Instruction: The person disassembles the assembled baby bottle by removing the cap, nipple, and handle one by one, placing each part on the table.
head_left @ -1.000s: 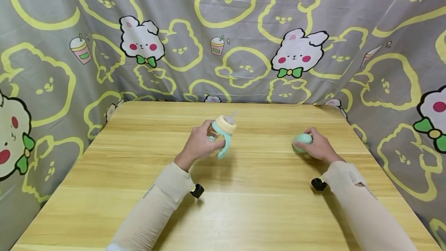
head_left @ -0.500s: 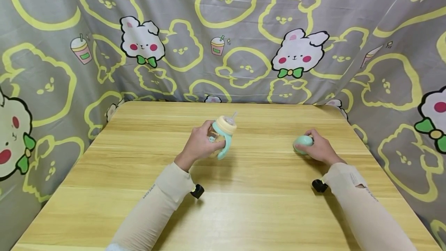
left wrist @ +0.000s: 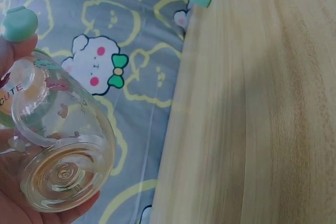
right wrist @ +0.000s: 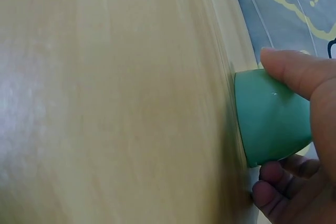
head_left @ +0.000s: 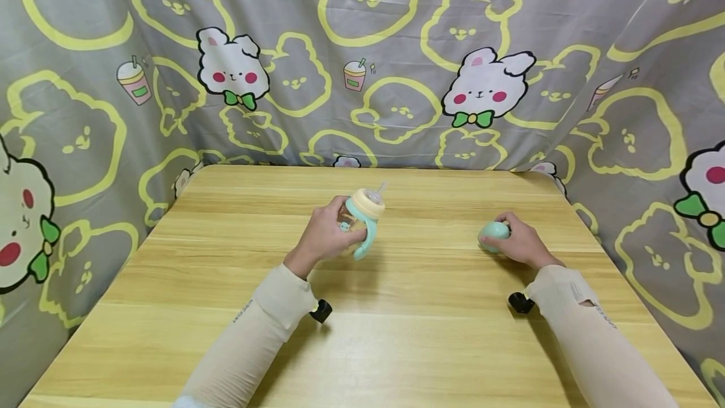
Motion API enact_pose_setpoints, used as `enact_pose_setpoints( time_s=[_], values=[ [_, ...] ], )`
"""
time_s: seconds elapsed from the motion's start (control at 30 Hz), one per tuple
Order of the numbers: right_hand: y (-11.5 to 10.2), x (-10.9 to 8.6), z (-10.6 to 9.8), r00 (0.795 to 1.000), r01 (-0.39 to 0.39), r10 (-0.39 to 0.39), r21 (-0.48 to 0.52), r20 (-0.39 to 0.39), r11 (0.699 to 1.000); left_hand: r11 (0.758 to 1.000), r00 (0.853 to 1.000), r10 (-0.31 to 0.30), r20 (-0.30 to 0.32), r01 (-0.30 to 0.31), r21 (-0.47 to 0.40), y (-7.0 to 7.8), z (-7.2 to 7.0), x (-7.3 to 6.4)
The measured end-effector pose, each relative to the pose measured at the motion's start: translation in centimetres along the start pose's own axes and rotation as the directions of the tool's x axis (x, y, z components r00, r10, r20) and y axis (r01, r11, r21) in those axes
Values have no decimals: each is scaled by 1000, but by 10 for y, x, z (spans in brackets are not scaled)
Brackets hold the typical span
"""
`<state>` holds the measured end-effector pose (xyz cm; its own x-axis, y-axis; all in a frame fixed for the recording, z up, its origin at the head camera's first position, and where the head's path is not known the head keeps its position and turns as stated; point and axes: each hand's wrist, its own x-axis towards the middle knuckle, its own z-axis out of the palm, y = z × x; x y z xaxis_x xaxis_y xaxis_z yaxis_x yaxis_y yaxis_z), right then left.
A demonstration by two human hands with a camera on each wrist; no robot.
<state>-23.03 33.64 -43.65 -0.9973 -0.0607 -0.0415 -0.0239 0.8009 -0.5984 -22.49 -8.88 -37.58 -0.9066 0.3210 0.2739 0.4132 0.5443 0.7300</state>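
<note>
A clear straw sippy bottle [head_left: 367, 205] with a cream collar, mint handles and a thin straw is tilted above the table. My left hand [head_left: 325, 232] grips it round the body, thumb by one handle. Its transparent base [left wrist: 65, 177] faces the camera in the left wrist view, with nothing visible inside. Farther right, my right hand [head_left: 520, 241] holds a rounded mint-green cap [head_left: 494, 236] between thumb and fingers. In the right wrist view the cap [right wrist: 273, 119] has its wide rim down at the tabletop; whether it touches cannot be made out.
The wooden table [head_left: 374, 345] spreads beneath both hands, and its far edge meets a grey curtain [head_left: 396, 137] printed with rabbits and yellow outlines. A small black wrist camera [head_left: 321, 311] hangs at the left sleeve and another black camera [head_left: 520, 302] at the right.
My right hand has shifted very slightly to the right and nearer to me with the cap. The left hand and the bottle stay in almost the same place.
</note>
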Motion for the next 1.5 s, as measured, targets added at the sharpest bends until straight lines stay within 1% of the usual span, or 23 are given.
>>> enact_pose_setpoints(
  time_s=[0.13,0.47,0.73,1.0,1.1,1.2,1.33,1.5],
  values=[
    [0,1,1,1000,-2,2,-11,7,1000,1000,1000,4,2,-4,5,-1,0,0],
    [-3,-2,-1,1000,6,-6,-24,13,1000,1000,1000,-12,12,12,-6,-1,1,0],
    [-3,-2,-2,1000,22,-22,-37,20,999,1000,1000,-5,10,5,-5,-2,1,0],
    [-10,-5,-13,999,25,-23,-46,26,999,1000,1000,5,4,-5,-11,-3,4,-2],
    [-13,-5,-20,1000,20,-19,-32,23,999,1000,1000,1,10,-1,-8,-4,4,-2],
    [-17,-5,-25,1000,17,-17,-25,0,1000,1000,1000,-2,21,2,-9,-4,4,-3],
    [-24,-3,-28,997,32,-32,-8,-64,999,1000,1000,-6,25,6,-8,-4,5,-2],
    [-39,-1,-29,987,96,-92,28,-135,995,1000,1000,-7,26,7,11,-3,6,-1]
  ],
)
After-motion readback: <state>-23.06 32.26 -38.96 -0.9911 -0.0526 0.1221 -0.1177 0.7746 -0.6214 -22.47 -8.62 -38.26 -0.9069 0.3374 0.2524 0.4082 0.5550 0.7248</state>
